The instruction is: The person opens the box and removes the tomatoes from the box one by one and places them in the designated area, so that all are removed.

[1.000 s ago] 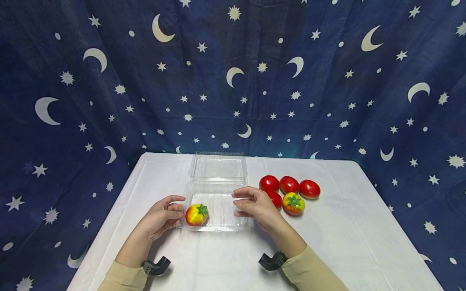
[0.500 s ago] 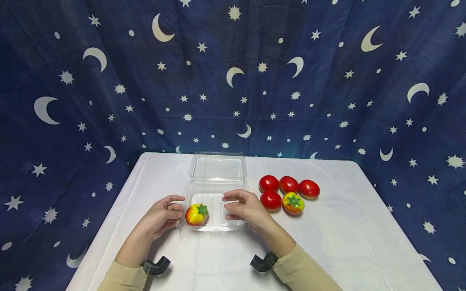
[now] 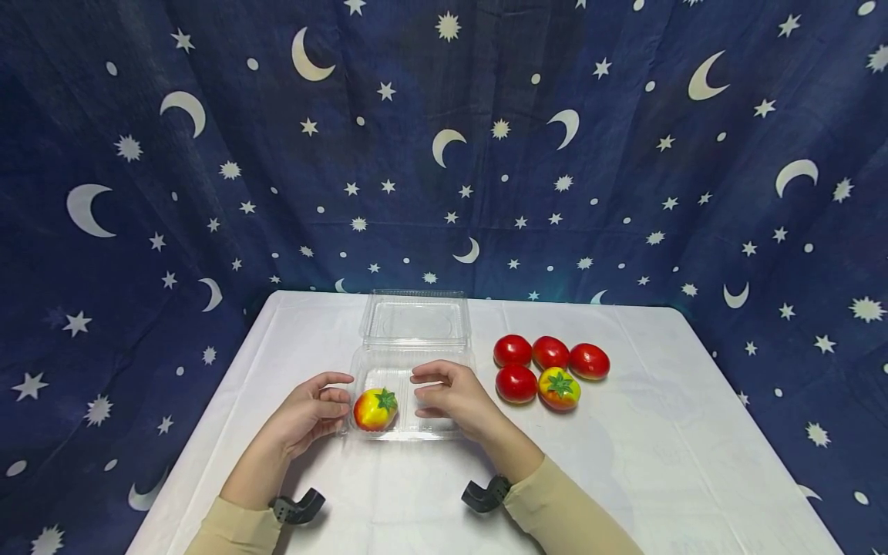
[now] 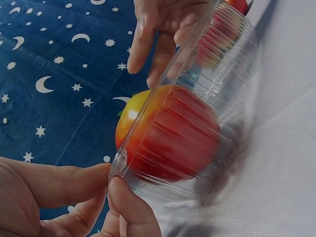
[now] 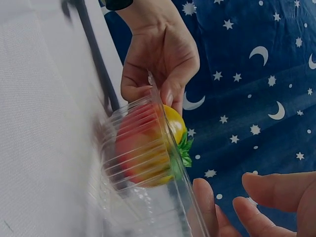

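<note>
A clear plastic clamshell container (image 3: 405, 433) lies with its lid (image 3: 416, 317) folded back. My left hand (image 3: 305, 416) pinches the container's left rim between thumb and finger, as the left wrist view shows. Inside, at the left end, sits one yellow and red tomato (image 3: 375, 409) with a green leafy top. It shows through the ribbed wall in the left wrist view as well, as a tomato (image 4: 170, 136) close to the left fingertips. Over the right half of the container hovers my right hand (image 3: 454, 397), fingers loosely bent and apart, holding nothing.
Right of the container, several tomatoes stand in a cluster: glossy red ones (image 3: 516, 383) and a yellow-red one (image 3: 559, 388) with its green top up. A white cloth covers the table (image 3: 659, 439). Behind hangs a dark blue curtain (image 3: 388, 223) with moons and stars.
My right hand has moved left, from the container's right edge to over its inside, uncovering a red tomato. The left hand, container and tomatoes stay where they were.
</note>
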The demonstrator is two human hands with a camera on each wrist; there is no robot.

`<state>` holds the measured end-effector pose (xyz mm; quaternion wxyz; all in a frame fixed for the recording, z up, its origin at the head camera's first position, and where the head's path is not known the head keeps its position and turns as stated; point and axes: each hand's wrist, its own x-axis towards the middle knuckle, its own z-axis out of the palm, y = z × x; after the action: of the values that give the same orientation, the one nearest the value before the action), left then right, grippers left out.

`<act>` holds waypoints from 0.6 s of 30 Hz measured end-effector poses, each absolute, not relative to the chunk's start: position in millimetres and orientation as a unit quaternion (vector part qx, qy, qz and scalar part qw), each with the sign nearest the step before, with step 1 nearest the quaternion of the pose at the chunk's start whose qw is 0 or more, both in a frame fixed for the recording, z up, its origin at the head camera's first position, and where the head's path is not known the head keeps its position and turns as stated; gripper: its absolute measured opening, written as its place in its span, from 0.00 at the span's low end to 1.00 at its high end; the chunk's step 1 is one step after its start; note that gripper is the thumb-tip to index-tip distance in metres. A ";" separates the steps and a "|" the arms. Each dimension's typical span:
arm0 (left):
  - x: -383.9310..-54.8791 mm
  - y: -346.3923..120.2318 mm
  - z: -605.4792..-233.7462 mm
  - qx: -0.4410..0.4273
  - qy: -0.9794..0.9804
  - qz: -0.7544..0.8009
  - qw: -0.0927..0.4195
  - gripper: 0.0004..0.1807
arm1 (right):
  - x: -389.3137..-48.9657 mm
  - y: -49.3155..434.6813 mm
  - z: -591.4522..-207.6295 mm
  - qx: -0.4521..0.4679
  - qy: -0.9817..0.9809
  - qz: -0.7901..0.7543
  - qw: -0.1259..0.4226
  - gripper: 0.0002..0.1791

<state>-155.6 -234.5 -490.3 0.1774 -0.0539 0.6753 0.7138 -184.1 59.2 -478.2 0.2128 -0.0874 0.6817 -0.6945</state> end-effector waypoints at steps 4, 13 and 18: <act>-155.6 -233.9 -489.8 -0.055 0.676 0.713 0.176 0.32 | -185.7 55.5 -480.4 -0.093 0.682 -0.693 0.213 0.28; -155.0 -233.3 -487.9 -0.044 0.672 0.717 0.182 0.31 | -189.0 48.5 -482.4 -0.084 0.681 -0.695 0.214 0.28; -155.4 -233.4 -488.3 -0.049 0.673 0.715 0.182 0.31 | -191.3 42.9 -485.5 -0.076 0.683 -0.694 0.213 0.26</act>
<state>-155.4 -233.4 -488.3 0.1821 -0.0487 0.6730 0.7152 -191.3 42.9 -485.5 0.2129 -0.0764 0.6830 -0.6945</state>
